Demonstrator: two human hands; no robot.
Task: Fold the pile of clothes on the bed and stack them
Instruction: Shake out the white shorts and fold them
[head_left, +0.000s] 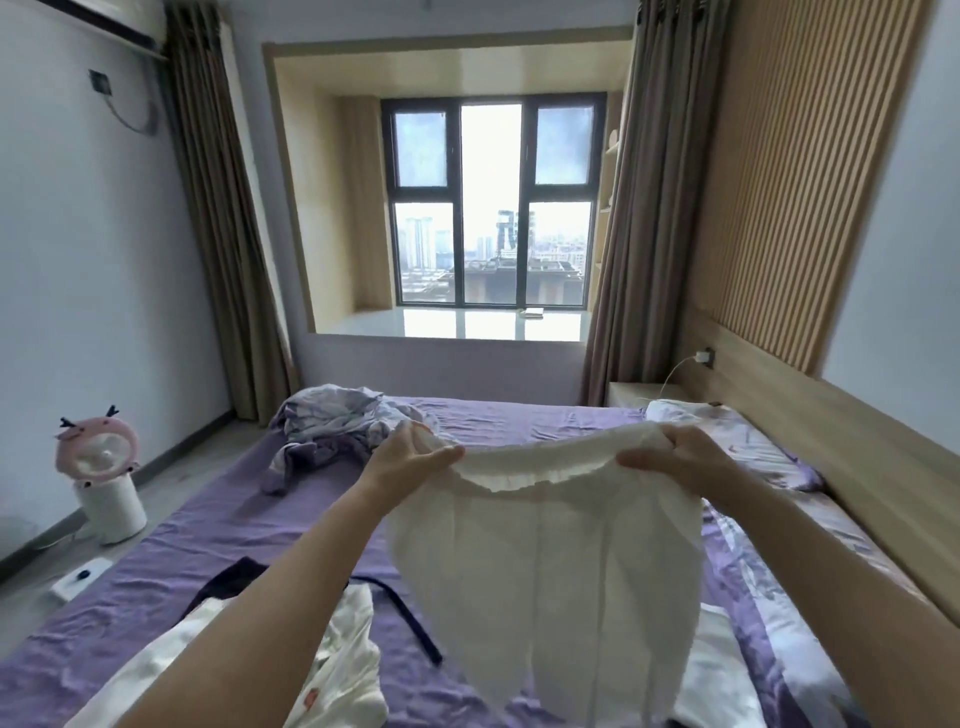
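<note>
Between the left hand (415, 457) and the right hand (675, 457), a white garment (545, 561) hangs stretched by its gathered top edge, held up above the bed (208, 545). Each hand has fingers and thumb clamped on a corner of that edge (the cloth looks thin and sheer). Beyond the left hand lies a crumpled purple-grey heap of clothes (332, 426). Below the left forearm rest a white piece (343, 675) and a dark strap (410, 618). Beyond the right hand sits a pillow (753, 441).
</note>
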